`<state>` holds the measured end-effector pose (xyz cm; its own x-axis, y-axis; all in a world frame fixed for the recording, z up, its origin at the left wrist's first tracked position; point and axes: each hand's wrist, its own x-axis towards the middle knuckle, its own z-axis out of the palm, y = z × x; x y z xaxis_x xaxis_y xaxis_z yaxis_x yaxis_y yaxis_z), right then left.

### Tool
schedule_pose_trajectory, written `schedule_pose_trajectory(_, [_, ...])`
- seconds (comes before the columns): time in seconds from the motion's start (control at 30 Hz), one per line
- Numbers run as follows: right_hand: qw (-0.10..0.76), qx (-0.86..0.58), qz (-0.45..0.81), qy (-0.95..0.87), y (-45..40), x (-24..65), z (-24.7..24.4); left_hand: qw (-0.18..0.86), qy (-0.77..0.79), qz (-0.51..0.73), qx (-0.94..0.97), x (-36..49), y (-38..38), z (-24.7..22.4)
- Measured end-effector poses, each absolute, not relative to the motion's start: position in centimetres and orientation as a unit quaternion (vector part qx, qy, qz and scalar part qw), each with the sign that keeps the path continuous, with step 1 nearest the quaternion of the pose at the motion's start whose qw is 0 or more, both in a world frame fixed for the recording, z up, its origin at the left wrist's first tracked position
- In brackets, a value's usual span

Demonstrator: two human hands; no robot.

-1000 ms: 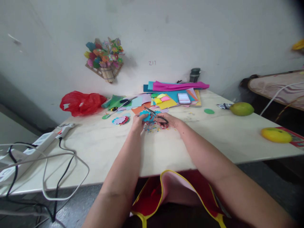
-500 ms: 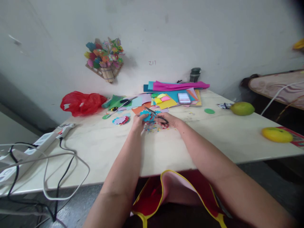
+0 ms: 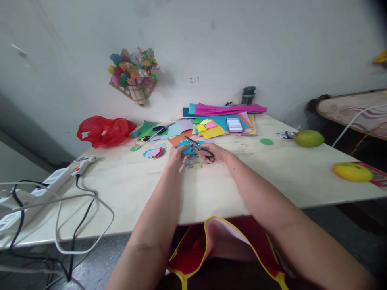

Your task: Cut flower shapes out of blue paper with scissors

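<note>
My left hand [image 3: 177, 154] pinches a blue paper piece [image 3: 184, 144] with a scalloped edge. Scissors with black handles [image 3: 193, 141] are held in my right hand [image 3: 214, 154], their blades pointing up and left against the blue paper. Small coloured paper scraps [image 3: 195, 162] lie on the table just below both hands. To the left of my left hand rests a stack of scalloped paper shapes [image 3: 155, 152] in lilac, red and blue. A second pair of scissors [image 3: 160, 129] lies behind, on green and light blue sheets.
Coloured sheets [image 3: 217, 131] and a rolled magenta sheet [image 3: 229, 109] lie at the back. A red plastic bag [image 3: 104, 131] is back left, power strips [image 3: 57, 180] with cables front left. A green mango [image 3: 308, 138], a yellow mango [image 3: 353, 171] and a green paper circle [image 3: 266, 141] are right.
</note>
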<state>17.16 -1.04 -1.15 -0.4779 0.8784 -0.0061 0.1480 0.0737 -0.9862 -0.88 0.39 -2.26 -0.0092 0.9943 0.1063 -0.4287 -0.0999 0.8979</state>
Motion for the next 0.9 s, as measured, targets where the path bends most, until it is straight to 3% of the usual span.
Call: schedule_pose_trajectory(0.9, [0.340, -0.382, 0.573, -0.640, -1.10, 17.25, -1.24, 0.569, 0.349, 0.626, 0.403, -0.85, 0.26, -2.03])
